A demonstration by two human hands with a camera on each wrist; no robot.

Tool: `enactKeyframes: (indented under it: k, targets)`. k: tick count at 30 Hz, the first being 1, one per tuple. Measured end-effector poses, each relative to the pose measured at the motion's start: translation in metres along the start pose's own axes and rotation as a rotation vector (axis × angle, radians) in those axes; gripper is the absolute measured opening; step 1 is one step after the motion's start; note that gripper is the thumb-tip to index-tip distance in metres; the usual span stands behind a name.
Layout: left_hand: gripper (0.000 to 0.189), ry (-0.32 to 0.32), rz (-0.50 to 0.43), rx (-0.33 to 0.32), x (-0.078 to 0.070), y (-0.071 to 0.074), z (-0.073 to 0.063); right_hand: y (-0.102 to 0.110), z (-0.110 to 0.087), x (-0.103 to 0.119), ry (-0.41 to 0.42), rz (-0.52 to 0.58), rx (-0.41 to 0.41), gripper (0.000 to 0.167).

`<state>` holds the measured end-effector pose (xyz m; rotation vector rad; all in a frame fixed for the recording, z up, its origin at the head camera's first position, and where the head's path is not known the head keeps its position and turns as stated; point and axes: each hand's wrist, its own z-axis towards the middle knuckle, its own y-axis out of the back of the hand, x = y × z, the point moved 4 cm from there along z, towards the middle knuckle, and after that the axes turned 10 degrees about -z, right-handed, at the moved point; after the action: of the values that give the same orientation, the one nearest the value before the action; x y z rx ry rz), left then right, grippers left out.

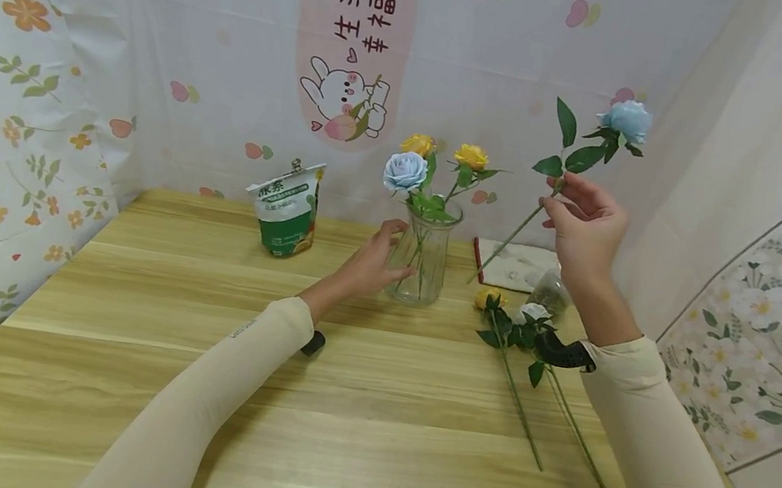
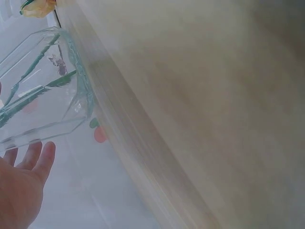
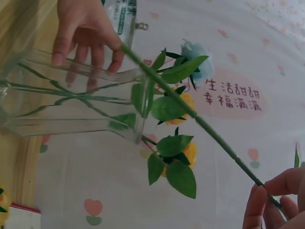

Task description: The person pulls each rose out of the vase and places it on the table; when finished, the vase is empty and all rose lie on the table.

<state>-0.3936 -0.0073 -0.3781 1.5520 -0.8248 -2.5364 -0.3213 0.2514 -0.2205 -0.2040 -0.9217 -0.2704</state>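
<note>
My right hand (image 1: pixel 591 227) pinches the green stem of a light blue rose (image 1: pixel 627 121), raised to the right of a clear glass vase (image 1: pixel 436 272). In the right wrist view the rose's stem (image 3: pixel 214 133) slants across, its lower end overlapping the vase mouth. My left hand (image 1: pixel 367 264) is at the vase's left side, thumb in front and fingers behind, fingertips right at the glass. These fingers look extended in the left wrist view. Standing in the vase are one pale blue rose (image 1: pixel 405 172) and two yellow roses (image 1: pixel 471 156), their stems crossing inside.
A yellow rose (image 1: pixel 490 299) and a white rose (image 1: pixel 535 313) lie on the table at right, stems toward the front. Behind them are a glass container (image 1: pixel 552 292) and a white, red-edged flat item (image 1: pixel 517 264). A green-and-white pouch (image 1: pixel 286 216) stands at back left.
</note>
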Motion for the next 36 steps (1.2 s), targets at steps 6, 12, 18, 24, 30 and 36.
enactKeyframes:
  k: [6,12,18,24,30,36]
  targets:
    - [0.078,-0.004,0.015,0.007,0.000,-0.002,0.001,0.013,-0.017,-0.012,-0.125,-0.032,0.142,0.033]
    - [0.078,-0.002,0.009,-0.003,-0.001,-0.002,0.003,0.024,-0.034,-0.024,-0.248,-0.144,0.275,0.038]
    - [0.078,-0.003,0.028,-0.001,-0.001,-0.003,0.003,0.032,-0.059,-0.044,-0.276,-0.322,0.451,0.046]
    - [0.077,0.002,0.038,0.013,0.000,-0.003,0.001,0.036,-0.086,-0.064,-0.309,-0.483,0.587,0.045]
    - [0.081,0.007,0.035,0.005,0.000,-0.001,0.001,0.034,-0.097,-0.073,-0.358,-0.529,0.632,0.046]
    - [0.088,0.027,0.065,-0.007,-0.001,-0.001,0.000,0.032,-0.103,-0.082,-0.350,-0.552,0.664,0.044]
